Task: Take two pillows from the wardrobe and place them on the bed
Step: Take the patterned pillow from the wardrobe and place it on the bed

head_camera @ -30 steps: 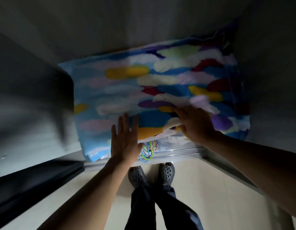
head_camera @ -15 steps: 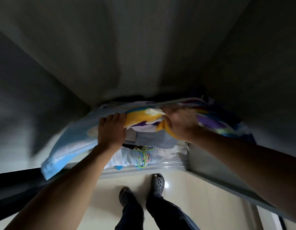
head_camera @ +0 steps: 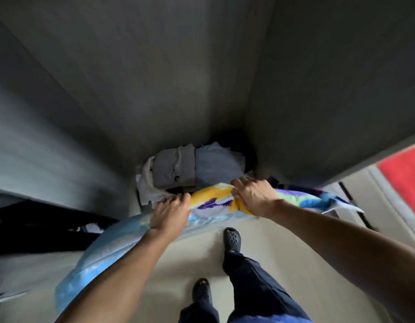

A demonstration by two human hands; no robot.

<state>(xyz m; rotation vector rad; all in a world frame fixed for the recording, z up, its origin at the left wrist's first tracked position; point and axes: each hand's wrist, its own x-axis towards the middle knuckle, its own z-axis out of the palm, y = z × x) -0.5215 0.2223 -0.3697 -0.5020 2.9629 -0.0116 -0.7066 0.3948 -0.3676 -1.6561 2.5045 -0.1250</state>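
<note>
A pillow [head_camera: 211, 206] in a blue cover with yellow, purple and white feather shapes hangs flat between both hands, outside the dark wardrobe [head_camera: 178, 89]. My left hand [head_camera: 170, 212] grips its upper edge left of the middle. My right hand [head_camera: 254, 194] clutches the same edge further right. The pillow's pale blue left end droops down past my left forearm; its right end sticks out past my right wrist. No second pillow can be seen.
Folded grey and white clothes [head_camera: 190, 171] lie stacked on the wardrobe floor just behind the pillow. Wardrobe side walls rise left and right. Beige floor [head_camera: 295, 252] lies below, with my two feet in dark clogs. A red surface [head_camera: 404, 173] shows at far right.
The pillow has come off the clothes pile and out of the wardrobe toward me, both hands still gripping it. The folded clothes are now uncovered, and my feet have stepped back.
</note>
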